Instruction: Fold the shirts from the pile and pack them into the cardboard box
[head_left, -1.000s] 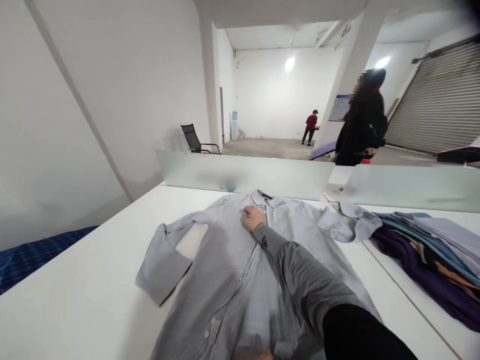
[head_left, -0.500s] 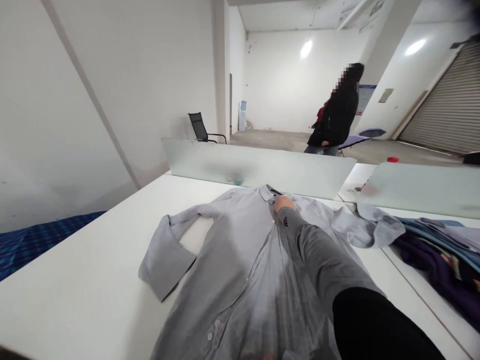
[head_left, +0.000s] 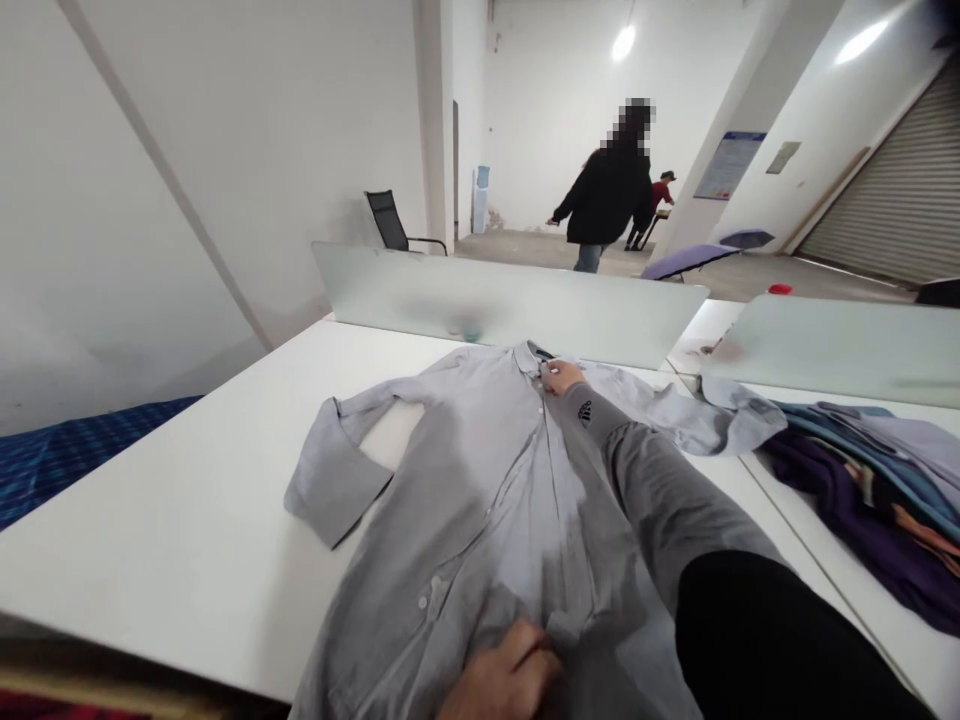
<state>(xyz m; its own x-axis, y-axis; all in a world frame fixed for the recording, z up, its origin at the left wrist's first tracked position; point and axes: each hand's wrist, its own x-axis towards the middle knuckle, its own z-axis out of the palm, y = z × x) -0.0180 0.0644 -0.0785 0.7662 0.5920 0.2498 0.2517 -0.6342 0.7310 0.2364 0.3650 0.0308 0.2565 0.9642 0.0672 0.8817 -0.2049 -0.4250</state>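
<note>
A grey button-up shirt lies face up on the white table, its collar pointing away from me and one sleeve bent out to the left. My right hand reaches to the top of the front opening just below the collar, fingers pinched on the shirt's edge. Close to me at the bottom of the view, my left hand is closed, with curled fingers on the lower front of the shirt. Folds run along the button edge between both hands. My right forearm covers part of the shirt's right side.
Beyond the white table stands a frosted divider. Folded clothes are piled at the right. Blue checked cloth lies left of the table. Further back are a black chair, an umbrella and two people.
The view has tilted down, bringing my left hand into sight on the shirt's lower front. My right hand stays near the collar. The person in black has moved left, revealing a second person behind.
</note>
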